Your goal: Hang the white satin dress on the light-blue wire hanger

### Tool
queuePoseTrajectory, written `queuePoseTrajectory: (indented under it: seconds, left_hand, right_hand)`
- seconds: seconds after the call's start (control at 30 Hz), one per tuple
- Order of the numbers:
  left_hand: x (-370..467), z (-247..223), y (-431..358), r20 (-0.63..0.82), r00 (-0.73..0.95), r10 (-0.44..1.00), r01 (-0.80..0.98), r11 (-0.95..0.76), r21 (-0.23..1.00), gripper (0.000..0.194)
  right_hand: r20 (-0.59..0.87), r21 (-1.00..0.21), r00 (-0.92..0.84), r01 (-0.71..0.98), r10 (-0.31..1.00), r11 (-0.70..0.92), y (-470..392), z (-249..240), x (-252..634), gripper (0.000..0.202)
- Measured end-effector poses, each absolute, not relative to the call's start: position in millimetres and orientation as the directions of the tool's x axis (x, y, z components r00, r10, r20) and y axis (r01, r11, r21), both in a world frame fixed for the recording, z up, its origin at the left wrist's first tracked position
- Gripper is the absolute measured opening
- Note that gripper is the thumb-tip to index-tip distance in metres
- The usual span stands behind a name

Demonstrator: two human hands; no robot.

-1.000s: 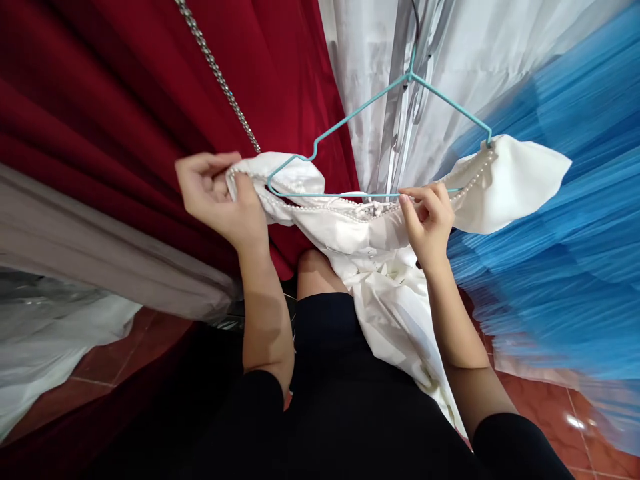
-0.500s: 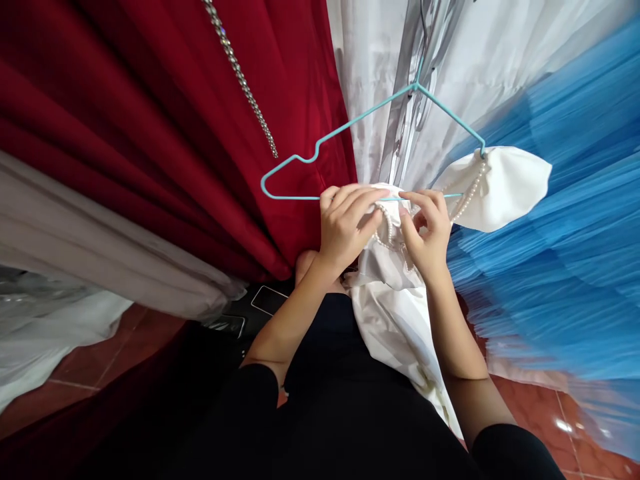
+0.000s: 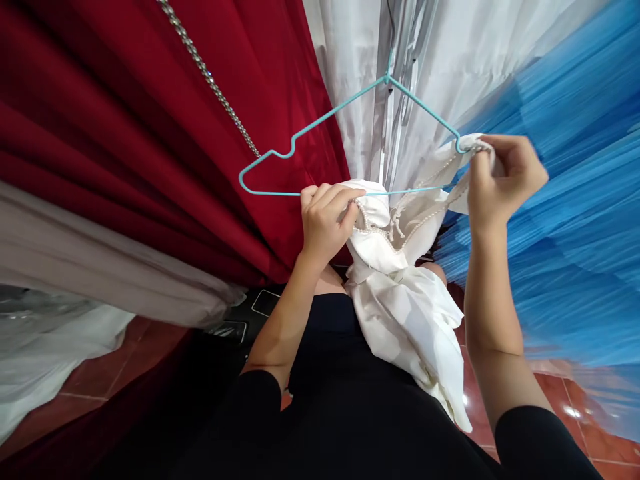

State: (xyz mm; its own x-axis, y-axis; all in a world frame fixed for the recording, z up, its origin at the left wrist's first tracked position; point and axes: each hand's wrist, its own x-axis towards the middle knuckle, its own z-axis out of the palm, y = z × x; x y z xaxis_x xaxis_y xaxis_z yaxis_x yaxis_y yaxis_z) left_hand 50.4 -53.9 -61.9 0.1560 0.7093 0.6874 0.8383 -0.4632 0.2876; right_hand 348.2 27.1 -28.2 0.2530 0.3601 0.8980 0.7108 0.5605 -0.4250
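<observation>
A light-blue wire clothes hanger (image 3: 340, 110) hangs in front of me, its hook toward a metal stand. From it a white dress (image 3: 400, 300) with pearl-bead trim drapes down to my lap. My left hand (image 3: 327, 217) is closed around the hanger's bottom bar together with the dress's left edge. At the hanger's right notch, my right hand (image 3: 507, 173) pinches the beaded strap part of the dress, fingers pressed together. The right part of the dress lies over that end of the hanger; the fabric behind my right fingers is partly hidden.
Red drapery (image 3: 200, 147) with a rhinestone chain (image 3: 210, 80) hangs at left, above a greyish cloth (image 3: 100, 247). Blue tulle (image 3: 590, 233) fills the right side. Behind the hanger stand a metal pole (image 3: 395, 127) and white curtains (image 3: 480, 60). A phone-like dark object (image 3: 265, 302) lies low at left.
My right hand has moved right and up from the bottom bar to the strap at the hanger's right end. The dress is spread wider. My left hand still grips the bar.
</observation>
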Motion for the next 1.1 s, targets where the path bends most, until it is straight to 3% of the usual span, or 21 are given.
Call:
queuePoseTrajectory:
  seconds: [0.13, 0.27, 0.47, 0.6, 0.73, 0.8, 0.87, 1.0, 1.1]
  left_hand:
    - [48, -62, -48, 0.692, 0.153, 0.706, 0.817, -0.484, 0.313, 0.029]
    - [51, -67, -40, 0.686, 0.175, 0.706, 0.757, -0.542, 0.364, 0.028]
    - [59, -75, -31, 0.691, 0.145, 0.708, 0.755, -0.531, 0.385, 0.029]
    - [62, -80, -27, 0.749, 0.148, 0.645, 0.684, -0.614, 0.393, 0.028]
    - [59, -91, -36, 0.850, 0.133, 0.509, 0.611, -0.718, 0.335, 0.033]
    - [54, -102, -47, 0.897, 0.009, 0.443, 0.613, -0.711, 0.344, 0.034]
    - [45, -116, -58, 0.890, -0.206, 0.406, 0.638, -0.634, 0.437, 0.032]
    - [11, -130, -60, 0.726, -0.534, 0.434, 0.562, -0.460, 0.688, 0.019]
    - [-23, -110, -42, 0.628, -0.647, 0.432, 0.504, -0.376, 0.778, 0.027]
  right_hand:
    - [0.800, -0.591, 0.511, 0.581, 0.314, 0.560, 35, -33, 376, 0.020]
    - [0.798, -0.568, 0.571, 0.609, 0.191, 0.554, 1, -70, 382, 0.010]
    - [0.932, -0.349, 0.191, 0.698, 0.308, 0.625, -63, -100, 337, 0.012]
    - [0.831, -0.411, -0.054, 0.612, 0.554, 0.676, -59, -85, 306, 0.036]
    - [0.813, -0.471, -0.048, 0.533, 0.580, 0.704, -41, -82, 282, 0.025]
    - [0.818, -0.497, 0.010, 0.513, 0.575, 0.700, -35, -84, 276, 0.022]
    - [0.806, -0.525, 0.036, 0.503, 0.590, 0.686, -31, -84, 275, 0.023]
    - [0.797, -0.543, 0.047, 0.490, 0.602, 0.682, -23, -80, 277, 0.025]
    - [0.807, -0.536, 0.055, 0.488, 0.588, 0.689, -21, -79, 277, 0.024]
